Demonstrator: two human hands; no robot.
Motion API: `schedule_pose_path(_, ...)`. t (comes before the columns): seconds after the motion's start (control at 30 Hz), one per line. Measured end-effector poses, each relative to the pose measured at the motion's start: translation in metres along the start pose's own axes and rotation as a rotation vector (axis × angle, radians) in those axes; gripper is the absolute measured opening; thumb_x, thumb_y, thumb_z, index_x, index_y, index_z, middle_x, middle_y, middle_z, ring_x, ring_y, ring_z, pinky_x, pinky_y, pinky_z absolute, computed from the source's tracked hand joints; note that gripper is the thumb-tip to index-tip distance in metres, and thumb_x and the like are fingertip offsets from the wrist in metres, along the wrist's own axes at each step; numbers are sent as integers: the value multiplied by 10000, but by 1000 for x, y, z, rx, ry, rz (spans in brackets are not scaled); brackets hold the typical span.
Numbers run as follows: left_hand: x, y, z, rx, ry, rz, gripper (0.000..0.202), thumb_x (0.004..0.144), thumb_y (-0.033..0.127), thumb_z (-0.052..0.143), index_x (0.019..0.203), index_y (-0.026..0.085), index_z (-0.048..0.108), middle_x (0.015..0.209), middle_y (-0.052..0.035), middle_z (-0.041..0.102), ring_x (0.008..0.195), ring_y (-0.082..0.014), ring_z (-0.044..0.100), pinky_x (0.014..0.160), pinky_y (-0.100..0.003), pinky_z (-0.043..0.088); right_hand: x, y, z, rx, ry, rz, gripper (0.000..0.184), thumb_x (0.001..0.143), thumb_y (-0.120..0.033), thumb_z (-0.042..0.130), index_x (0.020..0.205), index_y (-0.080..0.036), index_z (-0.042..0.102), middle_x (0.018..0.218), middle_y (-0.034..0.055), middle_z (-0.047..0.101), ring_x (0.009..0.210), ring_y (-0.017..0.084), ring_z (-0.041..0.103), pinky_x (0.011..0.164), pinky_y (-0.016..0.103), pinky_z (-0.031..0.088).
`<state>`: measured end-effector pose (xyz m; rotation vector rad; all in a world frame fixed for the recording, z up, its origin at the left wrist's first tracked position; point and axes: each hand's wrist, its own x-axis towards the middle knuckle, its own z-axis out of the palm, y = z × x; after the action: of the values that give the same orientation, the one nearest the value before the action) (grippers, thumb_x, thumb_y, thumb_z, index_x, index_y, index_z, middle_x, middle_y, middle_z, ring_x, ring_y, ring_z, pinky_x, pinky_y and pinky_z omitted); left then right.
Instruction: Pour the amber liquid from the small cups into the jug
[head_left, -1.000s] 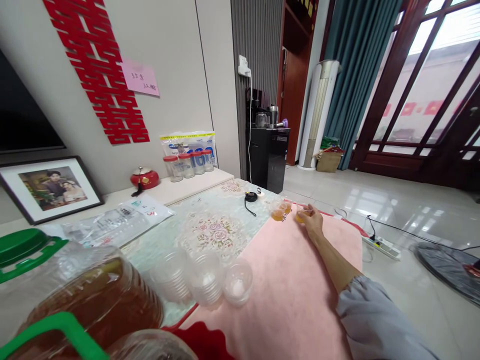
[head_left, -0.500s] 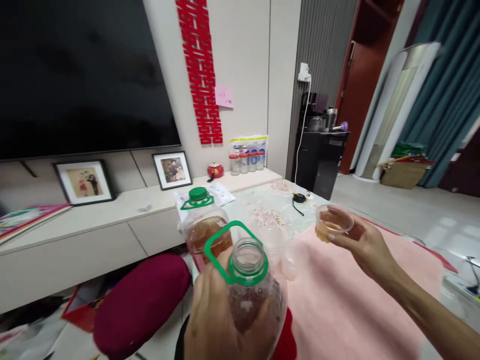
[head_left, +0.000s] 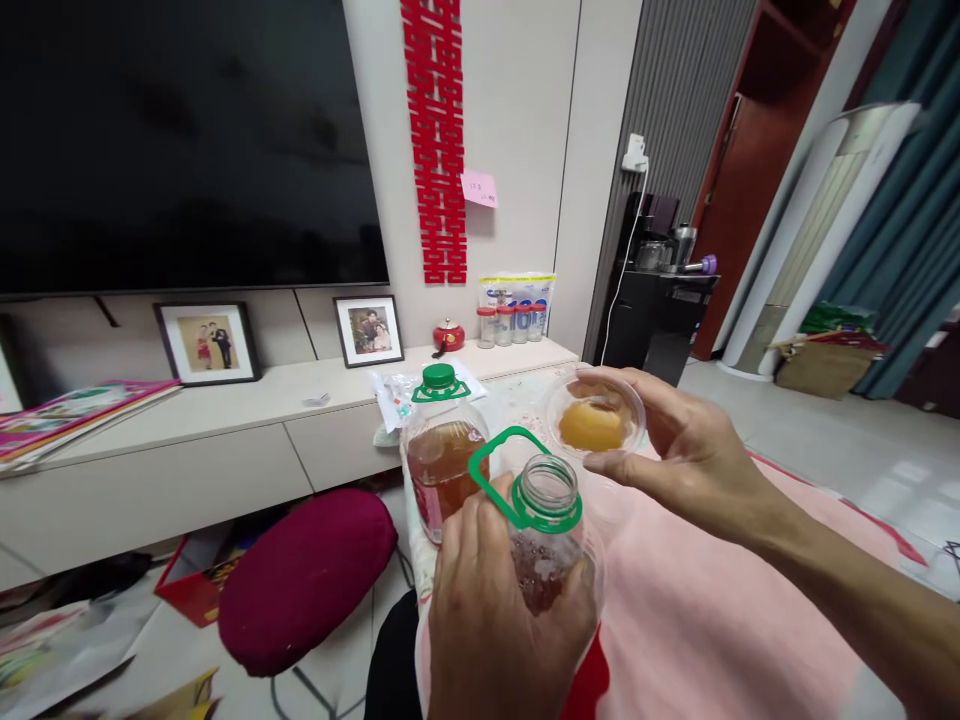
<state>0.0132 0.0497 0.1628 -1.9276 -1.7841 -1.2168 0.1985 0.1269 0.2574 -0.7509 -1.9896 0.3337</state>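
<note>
My left hand (head_left: 499,610) is wrapped round a clear plastic bottle (head_left: 549,570) with a green handle ring, its mouth uncapped and bubbles on the dark liquid inside. My right hand (head_left: 686,450) grips a clear plastic cup (head_left: 596,415) by its side, tilted so that the amber liquid in it shows. The cup is just above and behind the bottle's mouth, apart from it. Behind my left hand stands a second bottle (head_left: 442,460), green-capped and part full of brownish liquid. Another clear cup (head_left: 604,500) is partly hidden behind the first bottle.
A pink cloth (head_left: 720,600) covers much of the table. To the left is a maroon stool (head_left: 307,580). Along the wall, a low cabinet (head_left: 225,430) bears picture frames, a red pot (head_left: 448,336) and several red-lidded jars (head_left: 504,327).
My right hand has brought the cup left and nearer the bottle's mouth, tilting it. The view has shifted, and the held bottle appears farther right.
</note>
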Motion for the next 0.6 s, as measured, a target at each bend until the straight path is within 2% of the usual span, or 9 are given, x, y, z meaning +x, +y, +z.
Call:
schedule_pose_path(0.17,2,2,-1,57,67,27,415,786,387,620,1117,205,449,908,-67,643,818,-247,704,671,-401,641,6,-6,-2,-177,-46,-159,488,880,-277,775,1337,-205,619,1204,82,737,1122,218,694,985,395,550)
schedule_pose_path(0.3,3,3,-1,70,78,33,402,781,388,616,1099,212,444,883,-56,635,796,-245,705,643,-389,635,7,-7,-3,-255,-46,-267,468,894,-203,732,1344,-172,604,1229,108,730,1133,210,686,973,368,550)
schedule_pose_path(0.47,4,2,0,59,62,27,420,781,388,617,1113,209,432,877,-52,624,800,-257,696,643,-409,630,9,-9,-4,-282,-59,-351,510,878,-83,651,1373,-179,573,1284,130,709,1200,232,666,1016,397,547)
schedule_pose_path(0.6,3,2,1,18,17,10,436,802,402,613,1158,215,443,901,-49,622,814,-247,682,672,-419,632,11,-12,-5,-300,-69,-415,532,866,-45,628,1375,-181,555,1293,146,703,1234,254,654,1044,425,544)
